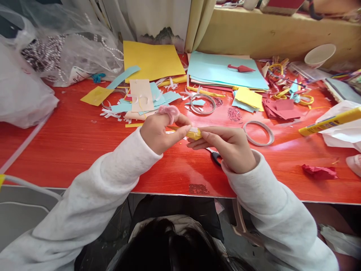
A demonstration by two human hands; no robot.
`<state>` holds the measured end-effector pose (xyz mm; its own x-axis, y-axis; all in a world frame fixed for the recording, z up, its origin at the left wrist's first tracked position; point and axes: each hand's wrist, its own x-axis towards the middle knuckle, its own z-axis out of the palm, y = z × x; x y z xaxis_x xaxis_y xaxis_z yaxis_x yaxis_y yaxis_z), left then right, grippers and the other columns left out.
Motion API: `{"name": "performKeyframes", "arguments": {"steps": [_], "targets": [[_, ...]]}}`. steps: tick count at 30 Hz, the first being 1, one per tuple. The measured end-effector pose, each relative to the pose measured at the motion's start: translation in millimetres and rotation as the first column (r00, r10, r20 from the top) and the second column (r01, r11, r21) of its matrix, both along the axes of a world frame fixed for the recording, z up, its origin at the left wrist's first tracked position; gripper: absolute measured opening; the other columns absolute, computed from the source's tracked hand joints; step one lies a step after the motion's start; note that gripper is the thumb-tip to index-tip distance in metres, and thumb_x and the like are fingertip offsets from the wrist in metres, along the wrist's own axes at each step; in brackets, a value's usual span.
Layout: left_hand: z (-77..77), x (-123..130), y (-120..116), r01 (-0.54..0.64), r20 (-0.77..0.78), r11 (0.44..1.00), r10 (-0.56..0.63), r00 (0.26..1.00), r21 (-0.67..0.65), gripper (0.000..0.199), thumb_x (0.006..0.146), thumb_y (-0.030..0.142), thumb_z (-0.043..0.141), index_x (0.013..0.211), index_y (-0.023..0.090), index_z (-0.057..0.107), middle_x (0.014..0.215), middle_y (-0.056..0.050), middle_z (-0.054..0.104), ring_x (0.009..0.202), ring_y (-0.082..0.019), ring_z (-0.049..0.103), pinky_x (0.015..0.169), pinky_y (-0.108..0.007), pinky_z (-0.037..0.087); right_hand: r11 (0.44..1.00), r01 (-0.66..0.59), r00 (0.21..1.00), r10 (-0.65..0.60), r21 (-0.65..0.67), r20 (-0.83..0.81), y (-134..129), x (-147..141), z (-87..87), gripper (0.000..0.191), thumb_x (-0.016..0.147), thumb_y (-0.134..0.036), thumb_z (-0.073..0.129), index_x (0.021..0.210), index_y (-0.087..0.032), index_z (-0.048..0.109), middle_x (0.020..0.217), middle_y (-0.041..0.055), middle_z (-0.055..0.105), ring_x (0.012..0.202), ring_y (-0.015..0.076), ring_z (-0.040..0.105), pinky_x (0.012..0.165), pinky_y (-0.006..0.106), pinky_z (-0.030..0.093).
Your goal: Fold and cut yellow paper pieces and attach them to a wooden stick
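Observation:
Between both hands is a small folded piece of yellow paper (197, 134) with a whitish strip on its upper side, perhaps tape. My left hand (160, 131) pinches its left end with thumb and fingers; a fuzzy pink band (169, 113) shows at that hand. My right hand (229, 145) grips the right end, thumb on top and fingers beneath. Below the right hand, scissors (216, 156) with a black handle lie partly hidden. Two tape rolls are near: one roll (202, 112) beyond the hands, another roll (267, 140) to the right.
Paper scraps (158, 98) lie behind my left hand. Yellow sheets (152, 60) and a blue paper stack (222, 69) stand at the back. Dark red paper pieces (282, 109), a yellow pen-like tube (329, 122) and a paper cup (320, 55) are right. Plastic bags (22, 86) fill the left.

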<state>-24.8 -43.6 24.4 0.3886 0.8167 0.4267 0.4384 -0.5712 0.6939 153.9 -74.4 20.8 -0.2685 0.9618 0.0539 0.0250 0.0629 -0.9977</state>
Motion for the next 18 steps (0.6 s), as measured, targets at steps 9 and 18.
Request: {"name": "performKeyframes", "arguments": {"steps": [9, 18], "targets": [[-2.5, 1, -2, -0.101, -0.172, 0.883, 0.200, 0.965, 0.459, 0.013, 0.082, 0.032, 0.052, 0.086, 0.025, 0.062, 0.092, -0.004, 0.064, 0.093, -0.022, 0.053, 0.085, -0.040, 0.039, 0.994, 0.096, 0.995, -0.096, 0.056, -0.003, 1, -2, -6.9, 0.019, 0.079, -0.032, 0.061, 0.089, -0.018, 0.068, 0.075, 0.0032, 0.071, 0.073, 0.0163, 0.070, 0.073, 0.032, 0.061], [-12.1, 6, -1, -0.091, -0.228, 0.826, 0.257, 0.939, 0.556, 0.017, 0.085, 0.034, 0.047, 0.081, 0.026, 0.061, 0.080, 0.000, 0.064, 0.082, -0.018, 0.054, 0.075, -0.035, 0.036, 0.830, 0.054, 0.886, -0.296, 0.555, 0.357, -2, -4, -11.7, 0.014, 0.085, -0.019, 0.052, 0.089, -0.015, 0.065, 0.076, 0.0036, 0.072, 0.067, 0.0130, 0.069, 0.064, 0.024, 0.057]]}}
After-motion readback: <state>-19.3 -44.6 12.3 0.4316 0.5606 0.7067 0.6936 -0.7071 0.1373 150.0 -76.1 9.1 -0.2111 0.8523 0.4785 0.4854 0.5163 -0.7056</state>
